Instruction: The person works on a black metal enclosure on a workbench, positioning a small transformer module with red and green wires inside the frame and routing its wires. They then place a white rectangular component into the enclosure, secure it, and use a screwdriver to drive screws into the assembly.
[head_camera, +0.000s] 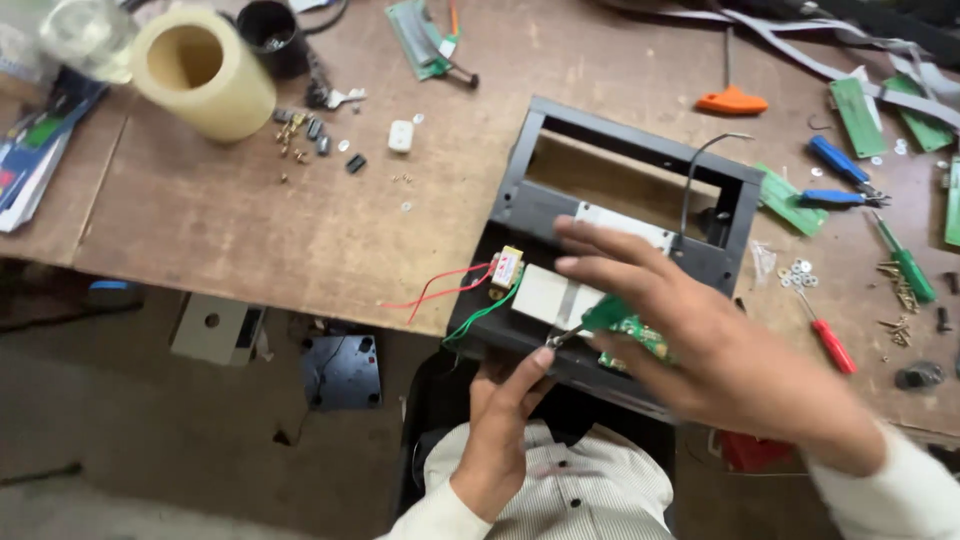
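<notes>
Two bare hands work over a black rectangular plastic frame housing (530, 190) that sits at the front edge of the brown wooden surface (250, 230), partly hanging past it toward the person. Left hand (505, 420) comes up from below, fingers curled, thumb and forefinger pinched on the thin metal tip of a tool at the housing's near rim. Right hand (690, 345) reaches across from the right, motion-blurred, fingers spread and mostly extended over a white flat rectangular panel (545, 295) inside the housing; a green-handled screwdriver (605, 315) sits under its palm, grip closed loosely around it, cannot tell how tight. Small green circuit board (635, 338) lies just beneath the right hand. Small yellow transformer block (507, 268) sits at the housing's left edge, red and green wires (440, 290) trailing from it off the surface edge. Elsewhere: cream tape roll (205, 72) far left, scattered brass screws (292, 130) near it, blue-handled pliers (838, 172), red-handled screwdriver (830, 340) and orange-handled tool (732, 100) to the right, well apart from the hands.
</notes>
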